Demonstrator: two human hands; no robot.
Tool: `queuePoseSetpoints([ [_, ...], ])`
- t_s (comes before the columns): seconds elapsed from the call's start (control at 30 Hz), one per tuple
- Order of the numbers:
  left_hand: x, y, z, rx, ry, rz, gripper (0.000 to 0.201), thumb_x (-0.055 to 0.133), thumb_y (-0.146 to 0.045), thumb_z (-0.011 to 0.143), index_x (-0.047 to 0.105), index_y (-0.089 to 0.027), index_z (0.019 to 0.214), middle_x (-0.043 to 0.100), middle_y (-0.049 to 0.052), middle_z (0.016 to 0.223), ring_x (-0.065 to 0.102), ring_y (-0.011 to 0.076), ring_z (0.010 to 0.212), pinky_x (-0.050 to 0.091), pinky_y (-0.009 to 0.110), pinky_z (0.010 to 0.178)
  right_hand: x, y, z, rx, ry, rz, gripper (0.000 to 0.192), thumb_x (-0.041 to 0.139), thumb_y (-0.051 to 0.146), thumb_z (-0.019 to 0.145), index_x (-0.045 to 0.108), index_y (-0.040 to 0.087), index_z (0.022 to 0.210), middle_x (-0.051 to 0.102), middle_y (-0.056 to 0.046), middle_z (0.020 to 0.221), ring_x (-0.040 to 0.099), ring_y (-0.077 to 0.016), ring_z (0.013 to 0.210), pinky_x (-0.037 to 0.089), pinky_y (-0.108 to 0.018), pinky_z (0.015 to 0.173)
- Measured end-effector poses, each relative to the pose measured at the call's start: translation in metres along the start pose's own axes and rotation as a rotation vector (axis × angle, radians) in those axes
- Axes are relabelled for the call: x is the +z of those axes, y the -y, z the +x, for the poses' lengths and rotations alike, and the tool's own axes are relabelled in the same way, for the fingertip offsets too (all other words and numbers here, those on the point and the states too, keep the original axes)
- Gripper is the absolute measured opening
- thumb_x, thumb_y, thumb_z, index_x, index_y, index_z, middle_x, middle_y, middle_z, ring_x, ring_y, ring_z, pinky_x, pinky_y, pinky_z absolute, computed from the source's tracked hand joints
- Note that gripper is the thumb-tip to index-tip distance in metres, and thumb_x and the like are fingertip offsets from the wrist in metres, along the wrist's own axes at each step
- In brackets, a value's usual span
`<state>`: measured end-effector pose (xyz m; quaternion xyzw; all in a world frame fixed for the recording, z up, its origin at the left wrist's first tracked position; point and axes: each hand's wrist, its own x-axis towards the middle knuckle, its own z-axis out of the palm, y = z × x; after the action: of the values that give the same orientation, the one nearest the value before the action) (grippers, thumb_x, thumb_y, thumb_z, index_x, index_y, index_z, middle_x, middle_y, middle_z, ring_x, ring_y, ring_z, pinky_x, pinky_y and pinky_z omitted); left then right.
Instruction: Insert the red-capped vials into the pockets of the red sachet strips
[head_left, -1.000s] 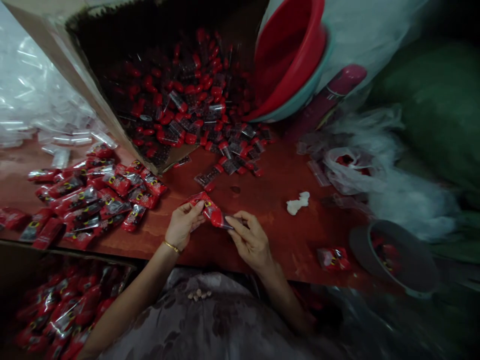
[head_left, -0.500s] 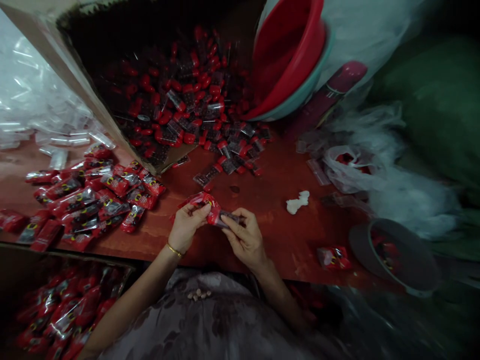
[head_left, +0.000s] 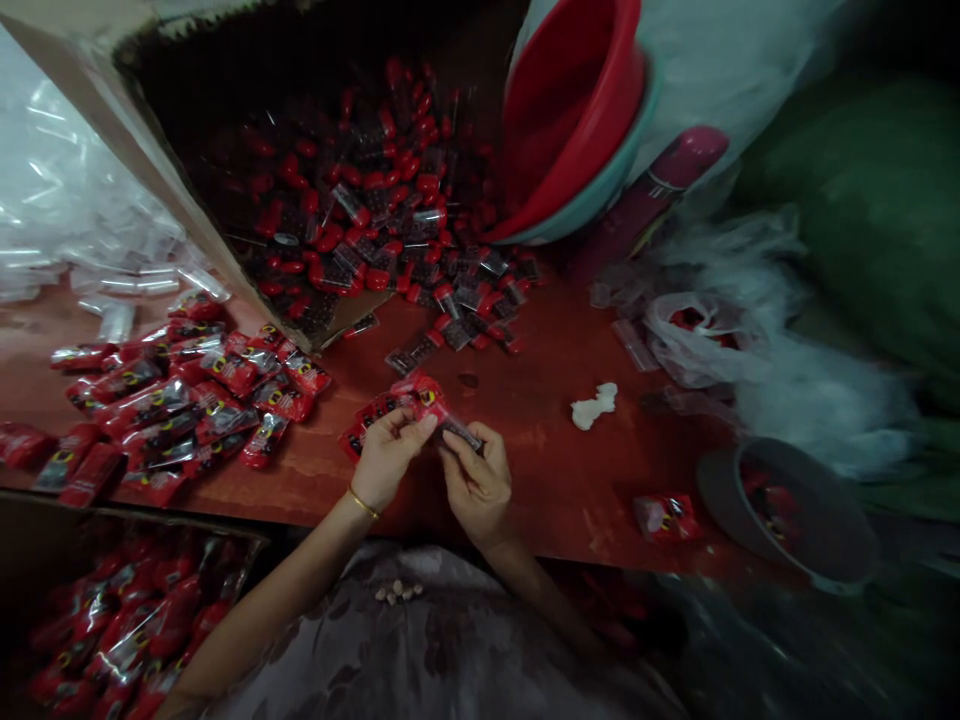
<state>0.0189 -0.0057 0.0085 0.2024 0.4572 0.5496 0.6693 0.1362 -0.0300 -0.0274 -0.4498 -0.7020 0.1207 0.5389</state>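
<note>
Over the front of the table, my left hand [head_left: 388, 458] pinches a red printed packet [head_left: 429, 394] between thumb and fingers. My right hand [head_left: 478, 482] is closed on a small clear tube with dark contents [head_left: 465, 434], which meets the lower end of the packet. Whether the tube lies partly inside the packet, I cannot tell. More red packaging with dark spots [head_left: 364, 415] lies beside and partly under my left fingers. Left of my hands is a pile of filled red packets [head_left: 217, 390].
Behind, a tipped cardboard box [head_left: 169, 185] spills red-capped clear tubes [head_left: 375, 240]. To its right lean a red basin [head_left: 574, 110] and a purple flask [head_left: 675, 165]. A white scrap [head_left: 594, 407], a red packet [head_left: 667, 517] and a grey bowl [head_left: 720, 500] are at right.
The packet in my left hand has tilted more upright, showing its yellow-and-black print. My left hand has shifted slightly right, my right hand slightly left, uncovering the spotted red packaging.
</note>
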Motion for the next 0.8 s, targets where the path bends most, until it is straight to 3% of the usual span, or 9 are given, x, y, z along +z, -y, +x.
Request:
queuePoseSetpoints([
  [0.17,-0.007,0.001,0.002,0.160,0.009,0.168,0.028,0.073,-0.037,0.062,0.062,-0.015,0.075,0.064,-0.002,0.068,0.055,0.0071,0.059,0.044,0.019,0.061,-0.012,0.001,0.013,0.003,0.133,-0.068,0.037,0.054,0.015,0.083,0.056,0.024,0.118,0.047,-0.009,0.109,0.052,-0.0193,0.100,0.049,-0.034,0.081],
  [0.27,-0.011,0.000,0.002,0.242,0.061,0.422,0.023,0.069,-0.035,0.067,0.062,-0.015,0.077,0.066,0.001,0.072,0.058,0.0108,0.064,0.044,0.022,0.063,-0.026,0.000,0.034,-0.078,0.114,-0.231,0.042,0.059,0.024,0.080,0.053,0.021,0.121,0.044,-0.013,0.119,0.046,-0.0258,0.110,0.044,-0.044,0.089],
  [0.4,-0.011,0.001,-0.002,0.276,0.127,0.726,0.018,0.062,-0.034,0.072,0.062,-0.017,0.077,0.065,0.000,0.068,0.057,0.0122,0.060,0.041,0.021,0.056,-0.034,-0.002,0.066,-0.304,0.131,-0.344,0.026,0.065,0.027,0.076,0.063,0.025,0.102,0.051,-0.008,0.111,0.048,-0.0245,0.108,0.039,-0.045,0.095],
  [0.5,-0.011,-0.001,-0.005,0.335,0.148,0.873,0.015,0.061,-0.033,0.072,0.060,-0.018,0.071,0.061,-0.002,0.062,0.054,0.0113,0.057,0.038,0.021,0.054,-0.031,-0.001,0.077,-0.361,0.160,-0.357,0.009,0.064,0.025,0.077,0.065,0.025,0.086,0.056,-0.005,0.103,0.050,-0.0227,0.107,0.036,-0.045,0.098],
  [0.57,-0.012,-0.003,-0.007,0.368,0.160,0.948,0.016,0.061,-0.033,0.072,0.060,-0.018,0.067,0.059,-0.002,0.060,0.051,0.0109,0.056,0.037,0.021,0.054,-0.029,0.000,0.078,-0.322,0.170,-0.318,0.002,0.062,0.022,0.078,0.064,0.023,0.079,0.059,-0.005,0.100,0.051,-0.0217,0.104,0.034,-0.044,0.099],
  [0.67,-0.016,-0.007,-0.008,0.362,0.221,1.007,0.018,0.062,-0.035,0.071,0.060,-0.018,0.067,0.058,-0.002,0.060,0.051,0.0115,0.057,0.037,0.022,0.055,-0.027,0.000,0.074,-0.161,0.165,-0.166,0.007,0.060,0.021,0.079,0.061,0.020,0.072,0.059,-0.005,0.093,0.053,-0.0198,0.097,0.039,-0.040,0.093],
  [0.73,-0.017,-0.008,-0.008,0.299,0.309,0.921,0.018,0.063,-0.035,0.071,0.063,-0.017,0.073,0.062,0.000,0.068,0.055,0.0134,0.064,0.040,0.023,0.060,-0.028,-0.001,0.069,0.011,0.119,-0.030,0.010,0.057,0.024,0.082,0.060,0.020,0.073,0.058,-0.005,0.094,0.054,-0.0184,0.096,0.042,-0.037,0.088],
  [0.8,-0.017,-0.006,-0.005,0.203,0.355,0.725,0.022,0.064,-0.036,0.071,0.064,-0.016,0.080,0.066,0.003,0.076,0.059,0.0152,0.071,0.044,0.025,0.065,-0.030,-0.004,0.060,0.179,0.051,0.086,0.011,0.050,0.027,0.086,0.059,0.020,0.086,0.055,-0.006,0.103,0.053,-0.0184,0.100,0.042,-0.036,0.089],
])
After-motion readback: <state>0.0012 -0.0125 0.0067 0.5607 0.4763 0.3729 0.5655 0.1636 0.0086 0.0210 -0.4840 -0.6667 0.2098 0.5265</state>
